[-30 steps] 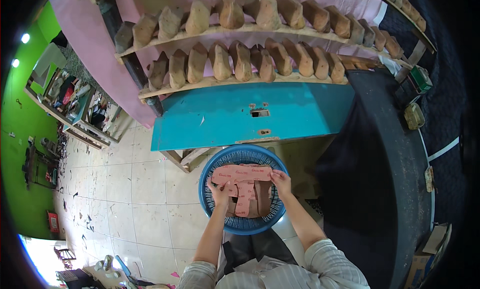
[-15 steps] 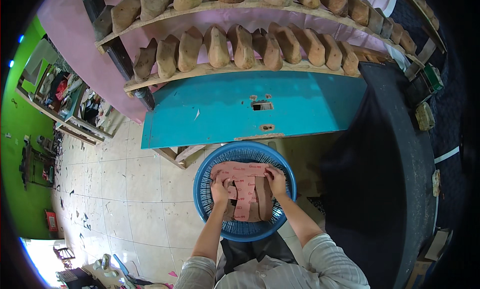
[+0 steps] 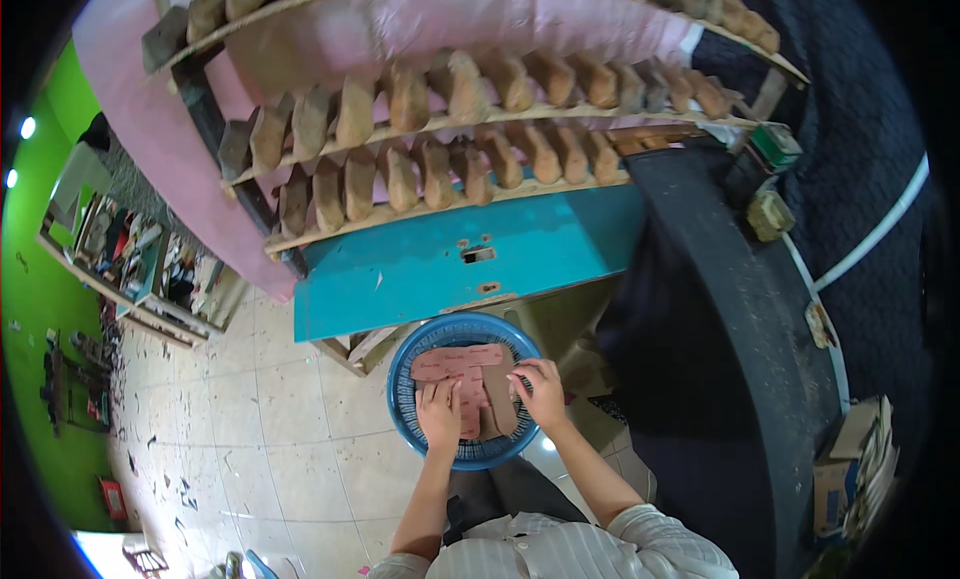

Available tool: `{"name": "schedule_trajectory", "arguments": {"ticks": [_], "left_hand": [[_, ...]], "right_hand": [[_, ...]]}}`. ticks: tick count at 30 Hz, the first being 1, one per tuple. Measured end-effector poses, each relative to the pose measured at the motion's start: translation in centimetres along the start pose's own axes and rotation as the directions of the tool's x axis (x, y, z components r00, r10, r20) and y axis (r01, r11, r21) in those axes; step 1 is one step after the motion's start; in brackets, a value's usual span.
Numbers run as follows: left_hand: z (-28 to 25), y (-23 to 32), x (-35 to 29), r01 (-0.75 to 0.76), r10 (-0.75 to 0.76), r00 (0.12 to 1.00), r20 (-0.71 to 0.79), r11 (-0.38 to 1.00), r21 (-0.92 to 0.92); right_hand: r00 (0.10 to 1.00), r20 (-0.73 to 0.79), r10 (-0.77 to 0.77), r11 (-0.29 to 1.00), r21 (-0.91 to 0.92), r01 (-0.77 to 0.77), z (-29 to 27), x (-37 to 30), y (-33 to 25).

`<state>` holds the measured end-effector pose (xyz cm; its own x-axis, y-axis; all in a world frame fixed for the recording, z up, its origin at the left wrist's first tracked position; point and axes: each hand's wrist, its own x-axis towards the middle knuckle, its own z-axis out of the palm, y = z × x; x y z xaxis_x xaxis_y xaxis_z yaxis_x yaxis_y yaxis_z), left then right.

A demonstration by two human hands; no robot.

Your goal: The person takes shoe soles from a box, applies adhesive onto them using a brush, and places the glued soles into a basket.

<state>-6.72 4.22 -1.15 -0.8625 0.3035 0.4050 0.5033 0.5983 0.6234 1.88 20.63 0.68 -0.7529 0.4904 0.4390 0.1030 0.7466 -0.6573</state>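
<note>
My hands have come down since a second ago: then they held the pink pieces spread by the ends, now both press flat on the stack in the blue basket (image 3: 420,449). It reads as settling the pieces into the basket.

Left hand (image 3: 438,412) – fingers closed down on the pink cut pieces (image 3: 458,363), palm on top. Right hand (image 3: 541,391) – curled, pinching the stack's right edge over a brown piece (image 3: 497,389).

Above the basket: teal panel (image 3: 470,264), small dark label plate at its middle. Right of the basket, far along the dark counter (image 3: 740,349): brown cardboard box (image 3: 850,459); a green-topped box (image 3: 775,144) at its far end
</note>
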Motion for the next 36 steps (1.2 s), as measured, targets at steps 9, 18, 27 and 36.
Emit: {"name": "schedule_trajectory", "arguments": {"ticks": [9,18,27,36], "left_hand": [[-4.5,10.1,-1.3,-0.254,0.278,0.956,0.089,0.943,-0.216],[1.9,21.0,-3.7,-0.349,0.494,0.831,0.255,0.821,-0.452],[11.9,38.2,-8.8,-0.383,0.681,0.69,0.246,0.632,-0.673],[17.1,51.0,-13.7,-0.33,0.845,0.474,0.248,0.431,-0.84]], "right_hand": [[0.971,-0.223,0.087,0.992,-0.07,-0.105,-13.6,-3.4,-4.5],[0.852,-0.493,0.175,0.938,-0.181,-0.297,-28.4,-8.2,-0.3],[0.727,-0.672,0.144,0.854,-0.286,-0.434,-43.0,-13.8,6.6],[0.527,-0.844,0.099,0.71,-0.31,-0.632,-53.4,-18.9,8.9]]}}
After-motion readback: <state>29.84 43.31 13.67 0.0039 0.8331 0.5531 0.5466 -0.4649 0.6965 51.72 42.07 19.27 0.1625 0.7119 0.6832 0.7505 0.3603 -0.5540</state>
